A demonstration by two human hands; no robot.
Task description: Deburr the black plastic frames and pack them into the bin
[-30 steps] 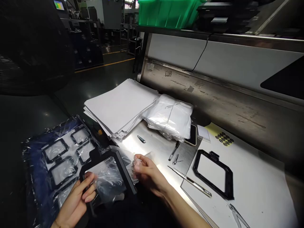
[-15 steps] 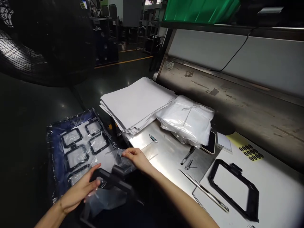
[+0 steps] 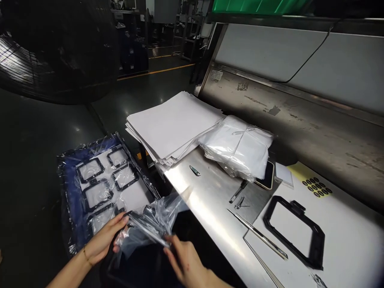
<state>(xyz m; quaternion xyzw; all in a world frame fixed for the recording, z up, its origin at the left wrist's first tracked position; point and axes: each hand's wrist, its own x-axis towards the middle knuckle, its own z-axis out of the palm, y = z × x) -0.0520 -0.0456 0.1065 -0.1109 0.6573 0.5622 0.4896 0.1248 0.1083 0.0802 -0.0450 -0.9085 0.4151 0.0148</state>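
A black angular plastic frame, partly covered by a clear thin plastic bag, is pinched by the left hand; the bagged edge is pinched by the right hand, beside the shiny metal surface.

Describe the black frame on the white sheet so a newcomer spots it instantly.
On the metal table, find the white sheet at right. The black frame lies there, right of a long silver tool. Unlike the frames in the blue box, no plastic covers it.
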